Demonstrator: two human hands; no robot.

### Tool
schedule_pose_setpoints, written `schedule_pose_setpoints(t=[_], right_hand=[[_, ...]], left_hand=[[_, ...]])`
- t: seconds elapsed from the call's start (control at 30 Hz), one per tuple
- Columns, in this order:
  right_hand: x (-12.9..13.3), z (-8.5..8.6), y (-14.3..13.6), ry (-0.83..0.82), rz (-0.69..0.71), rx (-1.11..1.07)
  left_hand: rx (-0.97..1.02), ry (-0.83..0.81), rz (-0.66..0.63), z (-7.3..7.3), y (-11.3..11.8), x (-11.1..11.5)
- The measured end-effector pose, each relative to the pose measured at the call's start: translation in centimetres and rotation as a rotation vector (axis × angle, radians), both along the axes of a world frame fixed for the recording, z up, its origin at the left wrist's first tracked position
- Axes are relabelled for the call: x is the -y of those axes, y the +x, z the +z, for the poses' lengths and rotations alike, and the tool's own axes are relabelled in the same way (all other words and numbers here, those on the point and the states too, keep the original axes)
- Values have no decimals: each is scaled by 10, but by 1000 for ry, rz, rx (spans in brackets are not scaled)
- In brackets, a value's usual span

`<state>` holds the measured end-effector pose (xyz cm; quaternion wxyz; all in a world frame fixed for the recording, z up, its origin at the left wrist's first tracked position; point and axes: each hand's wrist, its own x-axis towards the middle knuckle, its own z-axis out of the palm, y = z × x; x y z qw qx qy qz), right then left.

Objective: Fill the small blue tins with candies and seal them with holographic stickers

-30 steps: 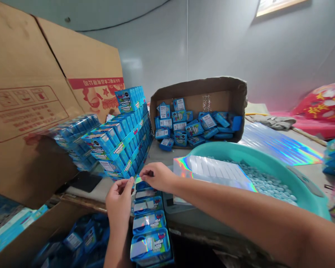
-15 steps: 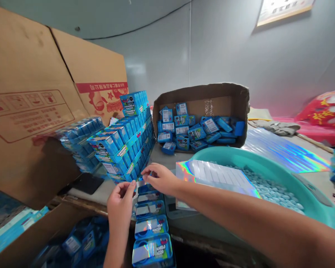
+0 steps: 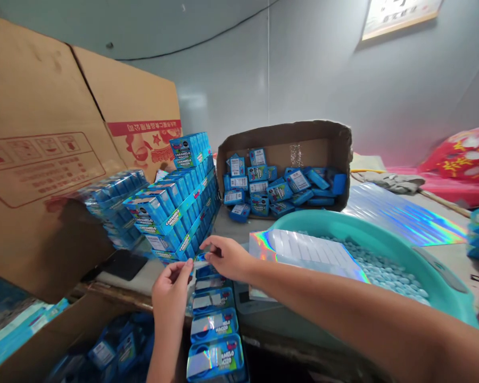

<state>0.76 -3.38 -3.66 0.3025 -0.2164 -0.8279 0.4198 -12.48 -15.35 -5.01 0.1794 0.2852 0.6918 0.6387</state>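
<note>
A row of blue candy boxes [image 3: 214, 357] runs away from me, each with a shiny strip stuck across its top. Over its far end, my left hand [image 3: 171, 290] is closed with thumb and forefinger pinched at one end of a pale strip [image 3: 200, 264]. My right hand [image 3: 228, 258] reaches in from the right, its fingers curled and closed on the strip's other end. The strip lies over a far box, which the fingers partly hide. Right of the hands, a sheet of silvery strips [image 3: 307, 250] rests across a teal basin [image 3: 449, 298] of pale blue candies [image 3: 399, 279].
Stacked packs of blue boxes [image 3: 171, 207] stand beyond my left hand. A carton on its side [image 3: 323, 143] holds loose boxes. Large cardboard [image 3: 35, 106] rises at left, above an open carton [image 3: 83, 324] of blue boxes. A grey glove [image 3: 399, 182] and holographic sheets [image 3: 399, 213] lie right.
The hands have shifted very slightly, and the pale strip between them now shows more clearly. The whole view has moved a little; the row of boxes stays in place.
</note>
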Motion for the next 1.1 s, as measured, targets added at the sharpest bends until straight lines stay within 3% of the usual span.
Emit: schedule_pose_setpoints(t=[0.43, 0.63, 1.1], right_hand=[[5, 5, 4, 145, -39, 145], [9, 12, 6, 202, -24, 201], [6, 8, 1, 324, -16, 286]], left_hand=[[-69, -76, -26, -17, -15, -2], [7, -49, -29, -21, -19, -4], [192, 7, -76, -42, -24, -6]])
